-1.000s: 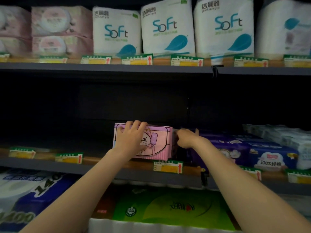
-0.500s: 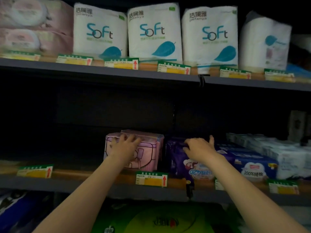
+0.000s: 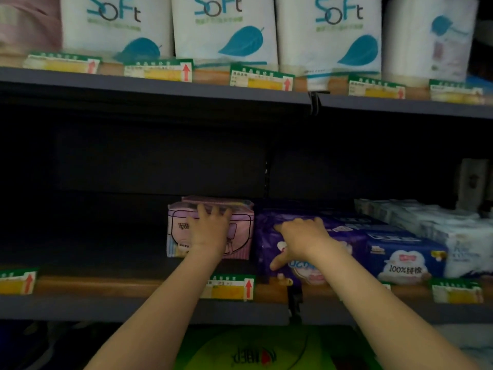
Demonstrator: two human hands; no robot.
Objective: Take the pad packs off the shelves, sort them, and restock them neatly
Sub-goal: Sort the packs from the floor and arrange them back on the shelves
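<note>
Restocking midway: left hand (image 3: 210, 231) presses flat on the pink pad pack (image 3: 240, 231); right hand (image 3: 301, 236) grips the purple pad pack (image 3: 269, 231); shelf (image 3: 106, 287) left half unfilled.

White tissue packs (image 3: 224, 28) printed with a blue leaf stand in a row on the upper shelf (image 3: 160, 85), above yellow price tags (image 3: 262, 80); a green pack (image 3: 256, 348) lies below
</note>
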